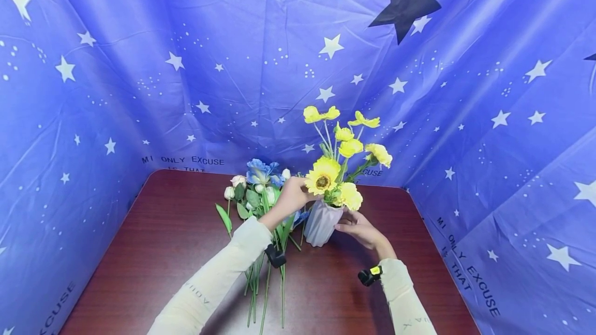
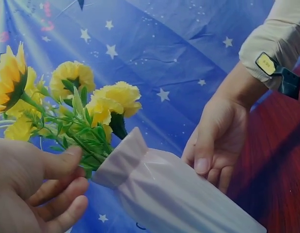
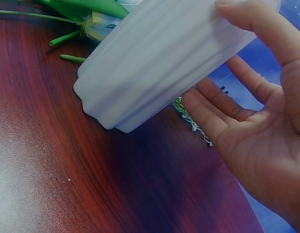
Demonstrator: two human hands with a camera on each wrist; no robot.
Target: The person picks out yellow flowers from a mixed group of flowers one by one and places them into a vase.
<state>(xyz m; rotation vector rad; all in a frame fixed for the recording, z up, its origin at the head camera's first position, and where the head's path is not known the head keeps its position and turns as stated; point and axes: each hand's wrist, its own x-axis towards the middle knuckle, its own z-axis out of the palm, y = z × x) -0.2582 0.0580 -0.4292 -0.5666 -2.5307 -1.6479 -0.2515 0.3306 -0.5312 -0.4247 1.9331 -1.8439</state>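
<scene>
A white fluted vase [image 1: 322, 224] stands slightly tilted, with yellow artificial flowers [image 1: 350, 148] and a yellow sunflower [image 1: 323, 178] in its mouth. My left hand [image 2: 43, 182] is at the rim, its thumb and forefinger pinching green stems [image 2: 91, 145] just above it; which flower these belong to is partly hidden. From the right, my right hand [image 3: 266, 92] holds the vase's side, thumb on the near face and fingers round the back. In the right wrist view the vase's scalloped base is seen close to the tabletop.
On the wooden table [image 1: 177, 252], left of the vase, lies a bunch of blue flowers [image 1: 262, 172], white buds [image 1: 229, 193] and leaves, their long stems [image 1: 266, 299] pointing towards me. A blue star-patterned cloth [image 1: 261, 81] surrounds the table's back and sides.
</scene>
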